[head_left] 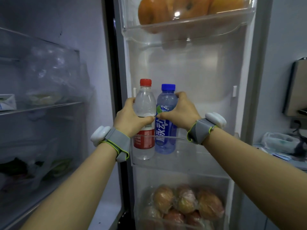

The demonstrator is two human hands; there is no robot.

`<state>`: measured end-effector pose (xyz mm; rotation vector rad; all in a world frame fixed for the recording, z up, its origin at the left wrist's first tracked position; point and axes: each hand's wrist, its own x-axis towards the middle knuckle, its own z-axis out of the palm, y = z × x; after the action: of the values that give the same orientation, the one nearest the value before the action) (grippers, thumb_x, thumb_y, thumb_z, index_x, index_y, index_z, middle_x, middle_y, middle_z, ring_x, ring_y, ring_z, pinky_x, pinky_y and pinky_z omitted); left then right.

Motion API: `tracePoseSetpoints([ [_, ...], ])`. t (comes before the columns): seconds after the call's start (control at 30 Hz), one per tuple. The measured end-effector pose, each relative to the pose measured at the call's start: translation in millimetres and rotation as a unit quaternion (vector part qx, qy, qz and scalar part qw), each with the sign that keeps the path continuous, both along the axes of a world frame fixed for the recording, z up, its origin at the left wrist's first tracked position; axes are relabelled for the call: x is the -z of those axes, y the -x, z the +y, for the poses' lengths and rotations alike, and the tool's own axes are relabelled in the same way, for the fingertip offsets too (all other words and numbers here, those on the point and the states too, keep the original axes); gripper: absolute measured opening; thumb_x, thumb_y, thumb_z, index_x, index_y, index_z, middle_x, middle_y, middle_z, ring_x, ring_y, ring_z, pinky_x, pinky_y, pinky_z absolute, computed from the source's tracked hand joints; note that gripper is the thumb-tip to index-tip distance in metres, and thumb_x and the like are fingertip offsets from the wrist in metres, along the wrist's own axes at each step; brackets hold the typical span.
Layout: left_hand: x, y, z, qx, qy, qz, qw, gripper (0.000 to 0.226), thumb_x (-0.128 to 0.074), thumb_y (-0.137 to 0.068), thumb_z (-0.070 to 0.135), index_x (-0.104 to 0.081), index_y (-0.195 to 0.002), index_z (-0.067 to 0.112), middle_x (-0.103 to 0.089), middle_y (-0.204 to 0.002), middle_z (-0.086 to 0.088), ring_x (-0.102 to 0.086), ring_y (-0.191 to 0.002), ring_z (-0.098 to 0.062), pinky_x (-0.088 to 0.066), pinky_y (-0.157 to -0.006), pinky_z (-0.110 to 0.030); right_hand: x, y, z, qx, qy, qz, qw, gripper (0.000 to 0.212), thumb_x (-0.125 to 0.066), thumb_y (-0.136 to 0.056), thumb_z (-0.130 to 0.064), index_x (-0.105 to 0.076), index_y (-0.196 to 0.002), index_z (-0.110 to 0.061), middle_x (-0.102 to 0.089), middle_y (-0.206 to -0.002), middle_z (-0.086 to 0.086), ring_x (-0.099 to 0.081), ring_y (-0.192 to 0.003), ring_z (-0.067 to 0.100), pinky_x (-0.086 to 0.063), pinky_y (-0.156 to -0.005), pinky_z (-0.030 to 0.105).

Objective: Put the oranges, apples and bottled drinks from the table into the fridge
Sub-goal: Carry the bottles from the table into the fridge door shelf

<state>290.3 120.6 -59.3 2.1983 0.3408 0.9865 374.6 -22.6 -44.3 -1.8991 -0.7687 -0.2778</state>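
Standing upright side by side in the middle bin [191, 161] of the open fridge door [199, 72], 2 bottled drinks touch each other at the left end of that bin. The red-capped water bottle [144, 120], clear with a red label, is on the left; the blue-capped drink bottle [166, 120], tinted blue with a blue label, is on the right. The left hand [131, 118] wraps the water bottle from the left, its fingers closed around the body. The right hand [180, 112] grips the blue bottle from the right, fingers curled behind it and thumb across the front. Both wrists carry grey wristbands [200, 131] with white pods. In the bin above lie several oranges [187, 9]; in the bin below sit apples [187, 205] in clear wrap. Further left, the fridge's inner shelves [41, 107] hold bagged food, blurred. At the far right, a tabletop [282, 156] carries a plastic bag [279, 141].
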Motion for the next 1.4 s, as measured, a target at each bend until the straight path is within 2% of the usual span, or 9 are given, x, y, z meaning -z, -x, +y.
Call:
tracePoseSetpoints([
  [0.1, 5, 1, 0, -0.003, -0.026, 0.015, 1.000, 0.079, -0.077, -0.064, 0.039, -0.033, -0.130, 0.029, -0.060, -0.112, -0.002, -0.060, -0.096, -0.025, -0.053, -0.082, -0.037, 3, -3, 3, -0.001, 0.028, 0.005, 1.000, 0.076, -0.084, -0.063, -0.027, -0.035, -0.120, -0.016, -0.051, -0.106, 0.000, -0.057, -0.090, 0.021, -0.056, -0.077, 0.041],
  [0.33, 13, 7, -2, -0.014, -0.050, 0.003, 0.999, 0.082, -0.075, -0.067, 0.045, -0.030, -0.134, 0.025, -0.059, -0.121, -0.004, -0.059, -0.102, -0.026, -0.050, -0.079, -0.034, 6, -4, 8, 0.025, 0.071, -0.023, 0.997, 0.086, -0.088, -0.056, -0.030, -0.035, -0.121, -0.014, -0.049, -0.124, 0.013, -0.057, -0.106, 0.030, -0.054, -0.085, 0.044],
  [0.43, 13, 8, -8, -0.037, -0.071, -0.001, 0.997, 0.090, -0.074, -0.063, 0.050, -0.028, -0.136, 0.024, -0.052, -0.128, -0.007, -0.052, -0.114, -0.031, -0.049, -0.089, -0.041, 6, -1, 3, 0.021, 0.089, -0.025, 0.995, 0.098, -0.087, -0.058, -0.030, -0.027, -0.133, -0.014, -0.048, -0.128, 0.014, -0.055, -0.110, 0.030, -0.053, -0.086, 0.041],
  [0.5, 9, 9, -18, -0.080, -0.094, -0.020, 0.992, 0.098, -0.072, -0.063, 0.053, -0.021, -0.141, 0.025, -0.038, -0.139, -0.010, -0.037, -0.126, -0.034, -0.038, -0.102, -0.045, 4, 3, -5, 0.024, 0.088, -0.035, 0.995, 0.104, -0.086, -0.061, -0.033, -0.020, -0.140, -0.016, -0.046, -0.131, 0.014, -0.054, -0.112, 0.030, -0.052, -0.085, 0.037],
  [0.6, -1, 11, -42, -0.094, -0.137, -0.081, 0.983, 0.088, -0.069, -0.069, 0.047, -0.023, -0.141, 0.024, -0.027, -0.142, -0.006, -0.026, -0.132, -0.030, -0.028, -0.107, -0.041, 0, 13, -24, 0.051, 0.049, -0.076, 0.995, 0.099, -0.082, -0.065, -0.037, -0.022, -0.141, -0.017, -0.045, -0.131, 0.015, -0.052, -0.114, 0.028, -0.049, -0.084, 0.033],
  [0.77, -3, 1, -99, 0.031, -0.135, -0.178, 0.974, 0.064, -0.061, -0.070, 0.034, -0.045, -0.129, 0.014, -0.040, -0.131, -0.009, -0.037, -0.123, -0.029, -0.029, -0.101, -0.025, 3, 36, -79, 0.102, -0.020, -0.124, 0.987, 0.075, -0.074, -0.073, -0.034, -0.034, -0.134, -0.017, -0.049, -0.125, 0.009, -0.053, -0.109, 0.021, -0.046, -0.090, 0.033],
  [0.9, 5, -14, -153, 0.111, -0.122, -0.194, 0.967, 0.057, -0.060, -0.072, 0.031, -0.048, -0.125, 0.012, -0.044, -0.127, -0.012, -0.046, -0.116, -0.030, -0.043, -0.097, -0.040, 15, 46, -133, 0.169, -0.060, -0.128, 0.975, 0.064, -0.072, -0.075, -0.030, -0.040, -0.129, -0.018, -0.050, -0.117, 0.004, -0.053, -0.104, 0.015, -0.046, -0.090, 0.030],
  [1.27, 61, -25, -374, 0.404, -0.072, -0.141, 0.901, 0.055, -0.059, -0.076, 0.032, -0.046, -0.126, 0.012, -0.043, -0.127, -0.011, -0.045, -0.118, -0.025, -0.037, -0.101, -0.033, 79, 100, -351, 0.411, -0.062, -0.100, 0.904, 0.053, -0.071, -0.075, -0.025, -0.047, -0.122, -0.017, -0.054, -0.112, 0.002, -0.054, -0.100, 0.016, -0.047, -0.090, 0.035],
  [1.4, 84, -5, -477, 0.499, -0.062, -0.111, 0.857, 0.053, -0.059, -0.079, 0.032, -0.045, -0.126, 0.012, -0.043, -0.127, -0.011, -0.045, -0.117, -0.024, -0.033, -0.097, -0.022, 103, 143, -443, 0.495, -0.050, -0.090, 0.863, 0.050, -0.071, -0.076, -0.025, -0.049, -0.120, -0.016, -0.055, -0.112, 0.003, -0.054, -0.100, 0.014, -0.047, -0.090, 0.033],
])
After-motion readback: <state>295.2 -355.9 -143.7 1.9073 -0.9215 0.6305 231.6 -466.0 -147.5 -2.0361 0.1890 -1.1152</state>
